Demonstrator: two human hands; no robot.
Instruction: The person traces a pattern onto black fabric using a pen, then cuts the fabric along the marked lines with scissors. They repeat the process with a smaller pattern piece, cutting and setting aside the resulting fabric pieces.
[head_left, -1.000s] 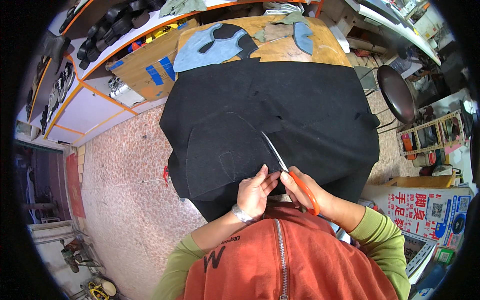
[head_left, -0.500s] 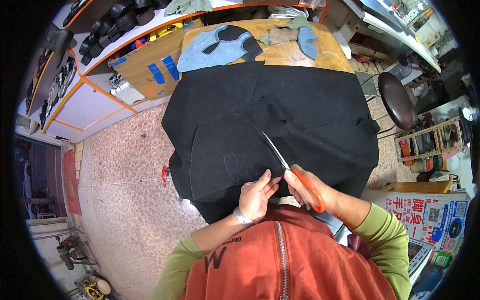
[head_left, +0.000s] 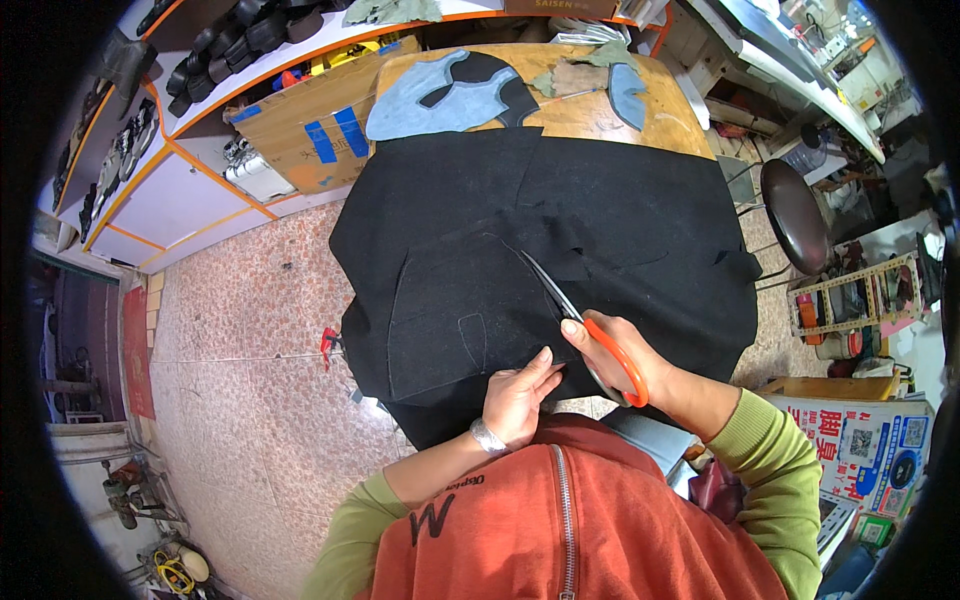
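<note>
A large sheet of black cloth [head_left: 640, 200] covers most of the table and hangs over its near edge. Thin pale outlines are drawn on it, among them a small pocket-like shape inside a wide panel. My right hand [head_left: 622, 352] grips orange-handled scissors [head_left: 628, 372], the blades lying along the panel's right-hand line, pointing away from me. Just left of them, my left hand [head_left: 518, 400] pinches the near edge of the cloth, thumb on top and the other fingers partly hidden.
Light-blue and black cut pieces [head_left: 430, 90] lie on the wooden table's [head_left: 685, 125] far end, beside a curved blue piece [head_left: 627, 97]. A round dark stool [head_left: 795, 215] stands right. Shelves with black shoe-like items and a cardboard box [head_left: 300, 130] are at far left.
My right hand and the scissors have moved slightly forward along the drawn line. The left hand keeps its hold on the cloth's edge. The view has shifted a little.
</note>
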